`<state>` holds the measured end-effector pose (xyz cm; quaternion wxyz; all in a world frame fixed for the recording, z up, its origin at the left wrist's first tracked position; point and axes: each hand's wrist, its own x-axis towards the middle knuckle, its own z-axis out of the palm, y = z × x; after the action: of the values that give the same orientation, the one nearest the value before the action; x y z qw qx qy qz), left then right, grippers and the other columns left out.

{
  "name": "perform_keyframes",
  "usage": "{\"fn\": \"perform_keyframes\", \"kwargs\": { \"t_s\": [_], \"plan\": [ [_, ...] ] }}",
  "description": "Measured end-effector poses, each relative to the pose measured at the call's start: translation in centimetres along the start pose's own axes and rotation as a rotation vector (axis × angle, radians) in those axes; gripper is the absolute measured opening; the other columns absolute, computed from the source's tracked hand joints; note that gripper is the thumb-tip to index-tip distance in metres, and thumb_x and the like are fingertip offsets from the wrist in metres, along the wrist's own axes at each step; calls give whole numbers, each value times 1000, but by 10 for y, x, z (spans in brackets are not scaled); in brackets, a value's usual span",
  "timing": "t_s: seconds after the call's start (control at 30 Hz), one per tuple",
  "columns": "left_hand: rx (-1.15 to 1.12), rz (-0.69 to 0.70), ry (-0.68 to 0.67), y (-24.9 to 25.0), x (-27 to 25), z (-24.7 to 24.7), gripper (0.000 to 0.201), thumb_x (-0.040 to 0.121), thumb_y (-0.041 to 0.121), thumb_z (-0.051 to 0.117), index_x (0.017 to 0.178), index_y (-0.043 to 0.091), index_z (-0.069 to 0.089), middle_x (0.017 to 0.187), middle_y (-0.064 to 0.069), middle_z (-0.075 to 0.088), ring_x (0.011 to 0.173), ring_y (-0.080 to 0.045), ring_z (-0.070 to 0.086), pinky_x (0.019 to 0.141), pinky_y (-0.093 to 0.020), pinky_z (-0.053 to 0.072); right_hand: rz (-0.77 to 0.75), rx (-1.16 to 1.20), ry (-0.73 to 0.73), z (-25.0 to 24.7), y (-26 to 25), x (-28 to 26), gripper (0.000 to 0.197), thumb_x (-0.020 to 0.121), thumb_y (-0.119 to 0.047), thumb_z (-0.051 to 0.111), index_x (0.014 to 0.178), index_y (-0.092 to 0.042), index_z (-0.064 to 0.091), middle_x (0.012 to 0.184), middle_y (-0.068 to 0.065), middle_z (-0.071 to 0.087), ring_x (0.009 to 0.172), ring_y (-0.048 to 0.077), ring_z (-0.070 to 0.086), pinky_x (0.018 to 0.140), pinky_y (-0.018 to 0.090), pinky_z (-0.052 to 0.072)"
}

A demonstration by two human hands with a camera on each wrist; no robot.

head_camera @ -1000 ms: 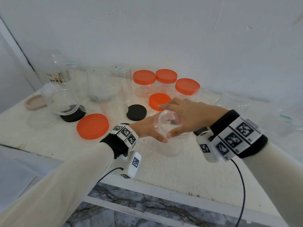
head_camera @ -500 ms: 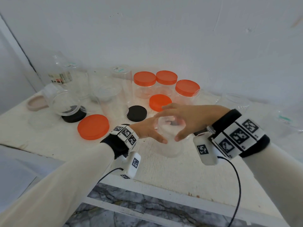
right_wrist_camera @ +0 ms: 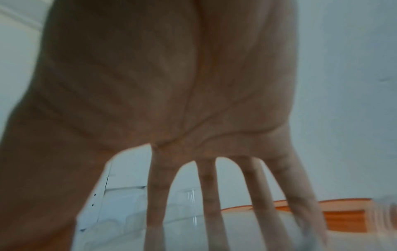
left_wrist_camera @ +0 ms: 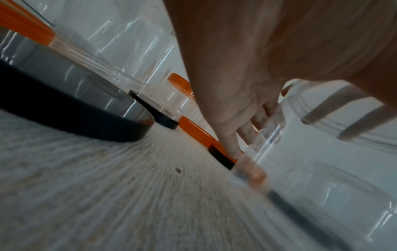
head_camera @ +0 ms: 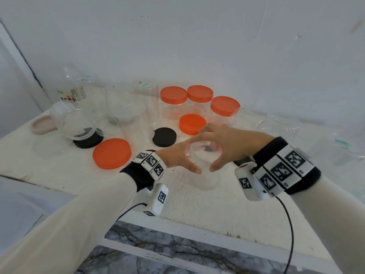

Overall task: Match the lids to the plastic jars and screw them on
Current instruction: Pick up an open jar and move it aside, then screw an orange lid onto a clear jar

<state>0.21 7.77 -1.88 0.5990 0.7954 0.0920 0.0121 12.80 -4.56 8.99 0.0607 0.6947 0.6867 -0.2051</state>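
White worktop [head_camera: 227, 210] against a white wall carries three orange-lidded jars [head_camera: 173, 101], two loose orange lids [head_camera: 112, 153] and two black lids [head_camera: 164, 137], all behind the hands. Near the front edge, one clear jar [head_camera: 203, 175] stands upright, its clear lid [head_camera: 203, 153] on top. The left hand [head_camera: 175, 157] grips the jar's side and the right hand [head_camera: 227, 143] curls round the lid from above.

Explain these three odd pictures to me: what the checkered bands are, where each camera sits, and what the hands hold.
No machine here: a person works with bare hands. The checkered wristbands carry small cameras. One picture comes from a head camera looking down; the other two look along each wrist at the fingers. On the white table stand clear jars, three with orange lids, beside loose orange and black lids. The left hand grips a clear jar at its side; the right hand grips a clear lid on top.
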Motion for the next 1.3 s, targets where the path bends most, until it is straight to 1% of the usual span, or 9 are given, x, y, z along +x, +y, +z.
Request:
{"fn": "perform_keyframes", "kwargs": {
  "t_s": [0.17, 0.33, 0.57, 0.7, 0.8, 0.9, 0.97, 1.1, 1.3],
  "plan": [
    [38, -13, 54, -1, -3, 2, 90, 52, 41, 82, 129, 44, 37, 139, 11, 46, 132, -3, 36, 113, -42, 28, -1, -56, 93, 1, -2, -1, 81, 66, -50, 75, 134, -52, 32, 127, -9, 38, 109, 16, 42, 94, 37, 43],
    [67, -14, 93, -2, -3, 3, 97, 51, 45, 83, 134, 39, 35, 138, 11, 47, 132, -5, 38, 113, -42, 29, 16, -66, 131, 2, -4, -2, 83, 64, -55, 75, 136, -46, 35, 125, -8, 42, 107, 15, 46, 91, 36, 45],
    [49, -23, 78, -1, -4, 5, 93, 53, 43, 83, 133, 41, 36, 139, 12, 45, 131, -4, 38, 112, -42, 30, 48, -115, 143, 11, 0, -8, 80, 71, -54, 69, 138, -50, 27, 136, -12, 30, 112, 17, 34, 79, 28, 33],
    [84, -36, -108, 8, 0, -2, 81, 65, 30, 81, 132, 43, 38, 137, 20, 46, 131, 1, 37, 107, -27, 32, 66, -95, 139, 16, 8, -19, 80, 71, -53, 70, 139, -50, 27, 136, -15, 27, 109, 12, 28, 81, 28, 31],
    [224, -92, -67, 16, 6, -19, 62, 74, 19, 78, 125, 37, 49, 126, 17, 55, 119, -1, 49, 91, -17, 40, 103, -64, 143, 21, 19, -33, 81, 69, -54, 70, 138, -53, 26, 138, -17, 24, 113, 11, 26, 88, 32, 36],
    [422, 20, 230, 11, 27, -27, 38, 78, 17, 74, 113, 17, 60, 105, 4, 62, 93, -7, 57, 82, -23, 42, 148, -57, 145, 28, 27, -46, 83, 70, -54, 69, 138, -56, 21, 142, -17, 20, 121, 14, 24, 91, 34, 38],
    [561, 92, 357, 4, 47, -29, 33, 80, 18, 72, 110, 13, 61, 106, -1, 60, 97, -13, 54, 88, -28, 41, 164, -43, 168, 31, 30, -52, 83, 71, -52, 68, 139, -55, 20, 143, -15, 19, 121, 15, 24, 89, 33, 40],
    [974, 69, 299, -8, 83, -27, 62, 77, 36, 73, 131, 15, 50, 137, -9, 44, 128, -28, 34, 107, -46, 30, 184, -16, 217, 37, 35, -59, 82, 73, -47, 68, 140, -52, 21, 144, -12, 21, 117, 16, 26, 87, 31, 40],
    [1038, -176, 112, -15, 111, -22, 88, 78, 55, 65, 148, 36, 15, 158, 3, -3, 144, -32, -5, 111, -62, 5, 213, 40, 249, 45, 44, -67, 87, 72, -42, 69, 141, -52, 18, 146, -11, 16, 121, 19, 25, 91, 31, 35]
  ]
}}
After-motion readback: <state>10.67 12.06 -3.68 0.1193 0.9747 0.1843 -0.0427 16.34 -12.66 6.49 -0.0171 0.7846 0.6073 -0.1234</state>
